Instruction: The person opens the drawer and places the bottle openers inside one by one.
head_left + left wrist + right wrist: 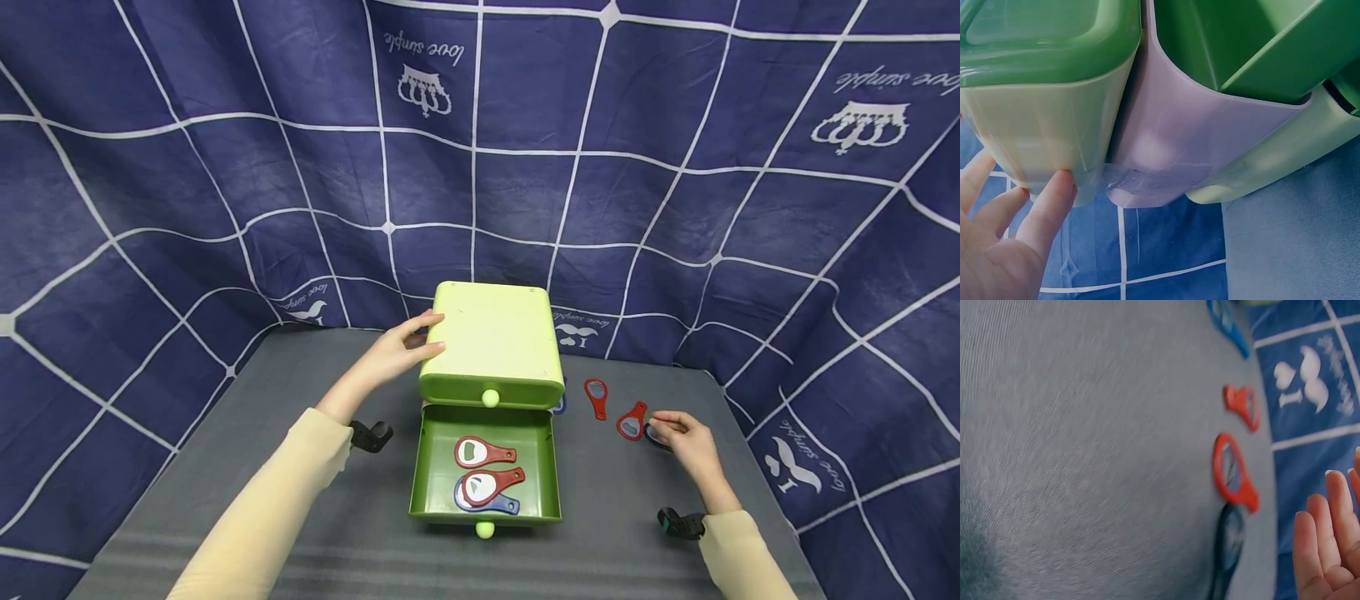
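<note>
A stacked drawer cabinet [491, 333] has its middle green drawer [435, 450] pulled out. Inside lie two red bottle openers [495, 483] and a blue one [507, 505], partly covered by a red one. My left hand [397, 346] rests its fingertips against the cabinet's upper left side; the left wrist view has these fingers [1054, 206] extended at the top shell's wall. Over a dark bottle opener [657, 435] at the right, my right hand [688, 450] reaches with fingers extended. The right wrist view puts those fingers [1316, 544] beside the dark opener [1229, 540], holding nothing.
Two more red bottle openers, one upright [597, 398] and one tilted [632, 422], lie between the cabinet and my right hand. Beside the cabinet lies a blue opener [561, 406], partly hidden in the head view. A dark blue checked curtain [525, 192] hangs behind the grey table [300, 533].
</note>
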### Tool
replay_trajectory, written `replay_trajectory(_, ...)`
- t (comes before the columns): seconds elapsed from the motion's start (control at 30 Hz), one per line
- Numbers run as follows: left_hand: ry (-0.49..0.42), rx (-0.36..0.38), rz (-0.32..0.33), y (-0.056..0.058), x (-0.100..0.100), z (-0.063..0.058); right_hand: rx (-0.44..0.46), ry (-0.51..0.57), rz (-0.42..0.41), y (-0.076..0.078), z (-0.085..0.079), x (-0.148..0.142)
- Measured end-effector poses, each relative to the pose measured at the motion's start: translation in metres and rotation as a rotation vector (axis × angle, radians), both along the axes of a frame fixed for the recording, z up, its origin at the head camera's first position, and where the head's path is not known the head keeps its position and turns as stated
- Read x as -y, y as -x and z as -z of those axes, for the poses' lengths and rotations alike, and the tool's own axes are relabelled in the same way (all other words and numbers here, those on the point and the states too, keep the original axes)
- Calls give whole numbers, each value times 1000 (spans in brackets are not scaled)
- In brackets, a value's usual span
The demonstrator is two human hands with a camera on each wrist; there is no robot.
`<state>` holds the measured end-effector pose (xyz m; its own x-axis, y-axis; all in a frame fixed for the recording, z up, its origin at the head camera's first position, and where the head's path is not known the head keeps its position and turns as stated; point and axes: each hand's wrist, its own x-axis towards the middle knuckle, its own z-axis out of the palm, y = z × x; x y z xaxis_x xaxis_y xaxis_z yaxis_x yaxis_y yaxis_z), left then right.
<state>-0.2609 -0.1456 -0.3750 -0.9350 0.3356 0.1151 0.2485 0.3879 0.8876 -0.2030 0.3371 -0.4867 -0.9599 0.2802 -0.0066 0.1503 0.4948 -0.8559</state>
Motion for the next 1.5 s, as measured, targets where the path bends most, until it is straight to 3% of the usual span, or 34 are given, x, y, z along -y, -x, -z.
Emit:
replay_trajectory(0.13,4,-1,1,0,0,1,20,14,48,1,11,-10)
replay_trajectory(0.47,9,-2,-1,-1,-1,-1,115,-128,121,-2,23,-34)
replay_trajectory(0.63,10,-1,-4,-2,0,-1,148,-211,95,-1,30,-40)
replay_trajectory(1.07,2,-2,0,-1,-2,0,206,-274,48,10,36,-36)
replay_trajectory(1.33,-10,5,-3,-1,-3,0,240,-318,106,9,45,-33)
replay_trajectory(1.5,-1,2,-4,-1,-2,0,207,-334,85,7,43,-33)
